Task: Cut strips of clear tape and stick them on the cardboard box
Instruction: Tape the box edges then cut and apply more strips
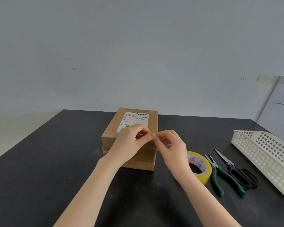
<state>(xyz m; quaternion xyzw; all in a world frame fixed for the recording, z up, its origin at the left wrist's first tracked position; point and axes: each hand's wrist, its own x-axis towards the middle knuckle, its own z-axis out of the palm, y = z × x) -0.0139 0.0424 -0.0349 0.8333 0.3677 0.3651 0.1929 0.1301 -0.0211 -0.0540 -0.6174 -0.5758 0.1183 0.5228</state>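
A brown cardboard box (152,122) with a white shipping label (134,118) stands on the dark table (39,161). Both hands hover over its near right top edge. My left hand (129,141) and my right hand (169,146) meet fingertip to fingertip, each pinching a small strip of clear tape (155,137) that is barely visible between them. A yellowish roll of clear tape (201,167) lies flat just right of my right wrist. Black-handled scissors (236,169) lie further right.
Green-handled pliers (220,174) lie between the tape roll and the scissors. A white perforated plastic basket (267,159) sits at the table's right edge. A white board (280,104) leans on the wall at the back right.
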